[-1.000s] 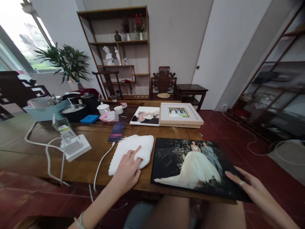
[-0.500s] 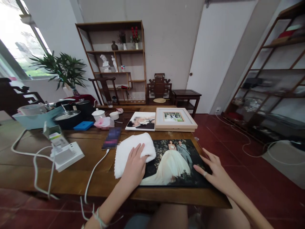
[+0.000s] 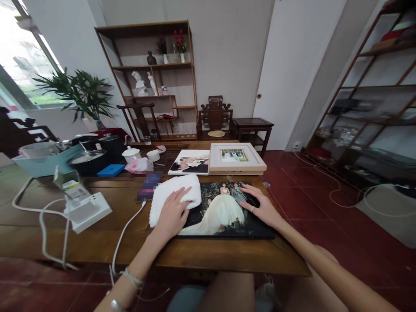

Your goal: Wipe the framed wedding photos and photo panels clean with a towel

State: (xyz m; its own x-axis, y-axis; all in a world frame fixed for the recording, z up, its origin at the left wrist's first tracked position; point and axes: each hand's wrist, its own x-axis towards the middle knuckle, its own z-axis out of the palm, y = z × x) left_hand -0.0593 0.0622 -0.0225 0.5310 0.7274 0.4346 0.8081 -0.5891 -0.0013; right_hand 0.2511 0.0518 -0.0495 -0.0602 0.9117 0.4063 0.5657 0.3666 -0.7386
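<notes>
A dark wedding photo panel [image 3: 214,216] lies flat at the near side of the wooden table, showing a couple and a wide pale gown. Over its left part spreads a thick white towel [image 3: 159,201], partly folded. My left hand [image 3: 172,212] presses on the towel with its fingers lying across it and the thumb beside the fold. On the panel's right part rests my right hand [image 3: 260,206], fingers spread, a ring on one of them; it covers the upper right of the picture.
Behind the panel lie a white-edged print [image 3: 188,161] and a pale wooden frame [image 3: 238,159]. Leftward are a phone [image 3: 148,186] on a white cable, an open white box [image 3: 91,211], a blue box [image 3: 111,170], a lidded cup [image 3: 131,153] and a dark pan [image 3: 86,160].
The panel has shifted away from the table's near edge and slightly left. My right hand has moved from its right edge further onto the picture. My left hand stays on the towel.
</notes>
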